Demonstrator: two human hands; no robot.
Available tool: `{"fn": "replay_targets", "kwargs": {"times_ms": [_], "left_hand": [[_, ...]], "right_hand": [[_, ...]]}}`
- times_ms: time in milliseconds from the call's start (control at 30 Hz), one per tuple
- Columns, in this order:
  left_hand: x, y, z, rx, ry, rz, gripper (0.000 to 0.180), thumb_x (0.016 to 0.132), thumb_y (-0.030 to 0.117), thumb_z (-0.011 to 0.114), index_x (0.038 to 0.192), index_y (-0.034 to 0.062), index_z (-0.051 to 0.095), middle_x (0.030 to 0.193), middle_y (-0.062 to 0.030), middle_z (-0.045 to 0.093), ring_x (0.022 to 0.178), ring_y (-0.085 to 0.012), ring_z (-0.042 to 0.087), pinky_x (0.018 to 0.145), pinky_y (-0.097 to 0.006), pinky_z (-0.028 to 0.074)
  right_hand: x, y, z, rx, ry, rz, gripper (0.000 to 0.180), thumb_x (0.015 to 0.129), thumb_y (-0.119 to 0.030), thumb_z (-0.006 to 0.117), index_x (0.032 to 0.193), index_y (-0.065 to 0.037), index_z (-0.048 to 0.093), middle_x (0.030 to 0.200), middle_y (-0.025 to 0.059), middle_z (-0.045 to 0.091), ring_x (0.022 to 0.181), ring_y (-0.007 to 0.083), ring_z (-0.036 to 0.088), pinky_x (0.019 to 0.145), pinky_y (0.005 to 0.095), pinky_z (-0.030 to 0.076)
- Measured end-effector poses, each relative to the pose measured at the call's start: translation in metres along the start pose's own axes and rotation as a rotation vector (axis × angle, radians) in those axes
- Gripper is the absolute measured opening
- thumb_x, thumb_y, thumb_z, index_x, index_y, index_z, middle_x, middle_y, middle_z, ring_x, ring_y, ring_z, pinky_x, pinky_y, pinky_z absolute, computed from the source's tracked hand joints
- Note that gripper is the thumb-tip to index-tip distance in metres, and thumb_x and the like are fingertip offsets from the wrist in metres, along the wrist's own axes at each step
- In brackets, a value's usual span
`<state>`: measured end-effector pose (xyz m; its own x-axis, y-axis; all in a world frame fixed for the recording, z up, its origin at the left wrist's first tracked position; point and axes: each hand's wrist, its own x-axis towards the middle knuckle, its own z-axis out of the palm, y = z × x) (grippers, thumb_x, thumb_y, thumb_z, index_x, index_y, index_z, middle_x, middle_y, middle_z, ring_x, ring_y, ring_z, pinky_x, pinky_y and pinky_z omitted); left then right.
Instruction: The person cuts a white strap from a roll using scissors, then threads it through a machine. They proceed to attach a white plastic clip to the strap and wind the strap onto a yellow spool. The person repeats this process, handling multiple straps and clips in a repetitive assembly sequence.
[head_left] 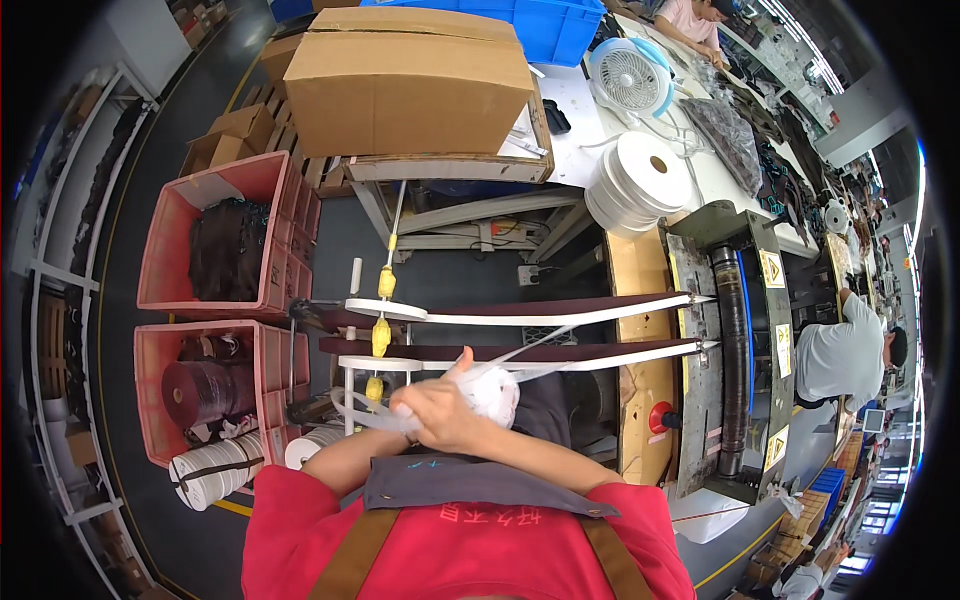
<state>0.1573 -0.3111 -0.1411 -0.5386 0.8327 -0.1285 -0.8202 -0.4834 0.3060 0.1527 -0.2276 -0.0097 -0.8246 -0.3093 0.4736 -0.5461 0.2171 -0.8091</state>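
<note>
My right hand reaches leftward across my front, its fingers curled around a translucent plastic strip. Loops of the strip hang out on the hand's left side. Beside the hand is a white bundle, wrapped or wound. From it a stretch of strip runs up and right, over the nearer white-edged dark band. My left forearm comes in from the left and crosses under the right hand. The left hand itself is mostly hidden there, so its grip does not show.
Two dark maroon bands with white edging stretch from white discs to a roller machine. Pink crates stand left. A cardboard box, white spool and fan are ahead. Other people work at right.
</note>
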Motion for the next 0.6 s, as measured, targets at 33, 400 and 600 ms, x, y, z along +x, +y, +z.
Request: {"fn": "replay_targets", "kwargs": {"times_ms": [33, 400, 600], "left_hand": [[0.013, 0.014, 0.032, -0.148, 0.122, -0.241, 0.041, 0.087, 0.034, 0.046, 0.115, 0.0038, 0.048, 0.101, -0.008, 0.055, 0.099, -0.0149, 0.052, 0.091, -0.029, 0.038], [-0.002, 0.112, 0.08, -0.132, 0.363, 0.13, 0.025, 0.069, 0.008, 0.054, 0.093, 0.0008, 0.055, 0.082, -0.0098, 0.06, 0.069, -0.0186, 0.06, 0.063, -0.029, 0.051], [-0.034, 0.149, 0.096, 0.028, 0.305, 0.3, 0.027, 0.064, 0.0, 0.051, 0.091, -0.0039, 0.053, 0.081, -0.0125, 0.059, 0.07, -0.0209, 0.06, 0.064, -0.029, 0.051]], "right_hand": [[-0.007, 0.002, 0.0, 0.011, 0.017, -0.011, 0.007, 0.072, -0.005, 0.055, 0.077, -0.001, 0.051, 0.062, 0.0138, 0.053, 0.056, 0.032, 0.054, 0.054, 0.039, 0.043], [-0.022, -0.013, -0.031, -0.104, -0.027, -0.211, 0.04, 0.055, 0.004, 0.049, 0.095, 0.003, 0.055, 0.094, 0.0156, 0.053, 0.092, 0.0317, 0.054, 0.085, 0.04, 0.042], [-0.02, 0.026, -0.075, -0.749, 0.094, 0.17, 0.078, 0.063, -0.02, 0.066, 0.126, 0.007, 0.028, 0.132, 0.0256, 0.028, 0.124, 0.0413, 0.025, 0.099, 0.0526, 0.019]]}}
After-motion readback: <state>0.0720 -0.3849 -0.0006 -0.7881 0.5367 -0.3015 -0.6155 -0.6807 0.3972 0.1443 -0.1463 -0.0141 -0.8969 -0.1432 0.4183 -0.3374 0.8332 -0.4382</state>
